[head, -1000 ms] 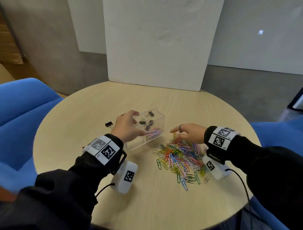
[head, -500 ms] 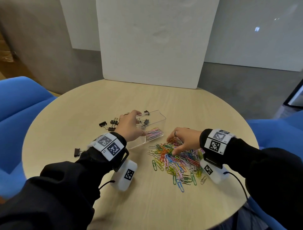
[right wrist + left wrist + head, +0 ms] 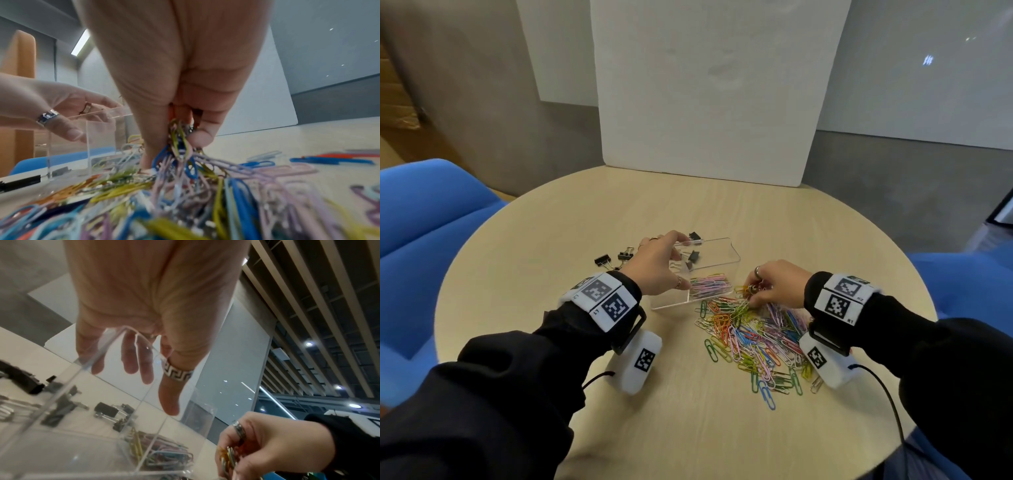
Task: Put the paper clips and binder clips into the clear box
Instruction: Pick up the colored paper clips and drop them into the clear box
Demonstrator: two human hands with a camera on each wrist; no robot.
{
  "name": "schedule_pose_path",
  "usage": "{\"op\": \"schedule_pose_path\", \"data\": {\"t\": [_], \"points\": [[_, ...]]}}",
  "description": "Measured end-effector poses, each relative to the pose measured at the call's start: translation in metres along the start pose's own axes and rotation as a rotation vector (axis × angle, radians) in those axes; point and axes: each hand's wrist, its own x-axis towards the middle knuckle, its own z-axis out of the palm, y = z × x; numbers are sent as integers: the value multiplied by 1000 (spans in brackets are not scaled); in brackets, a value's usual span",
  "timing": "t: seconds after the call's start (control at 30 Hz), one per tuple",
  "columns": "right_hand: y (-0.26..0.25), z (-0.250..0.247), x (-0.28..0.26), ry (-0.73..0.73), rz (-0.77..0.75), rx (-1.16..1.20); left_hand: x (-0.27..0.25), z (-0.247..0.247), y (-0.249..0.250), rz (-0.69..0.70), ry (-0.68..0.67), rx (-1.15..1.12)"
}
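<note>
The left hand [image 3: 659,265] grips the box [image 3: 717,250] on the round surface [image 3: 722,428]; the right hand [image 3: 779,286] pinches paper clips [image 3: 753,337] from a large pile. Some clips are boxed; several binder clips [image 3: 602,259] and most of the pile remain outside.

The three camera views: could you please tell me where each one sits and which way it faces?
Head: above, looking forward and down at the round wooden table; both forearms show.
Left wrist: under the left hand, looking along the fingers gripping the clear plastic box.
Right wrist: under the right hand, low over the pile of coloured paper clips it pinches.
All three share the box; each wrist view also catches the other hand.
</note>
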Motion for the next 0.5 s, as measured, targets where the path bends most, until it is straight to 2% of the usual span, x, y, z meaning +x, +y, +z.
{"op": "schedule_pose_path", "data": {"t": [0.23,0.43,0.5], "points": [[-1,-32,-5,186,-29,134,0,-4,-2,13,-22,35],[-22,-62,8,382,-116,194,-1,-3,-2,11,-14,43],[-33,-65,16,401,-153,249,0,-3,-3,9,-13,43]]}}
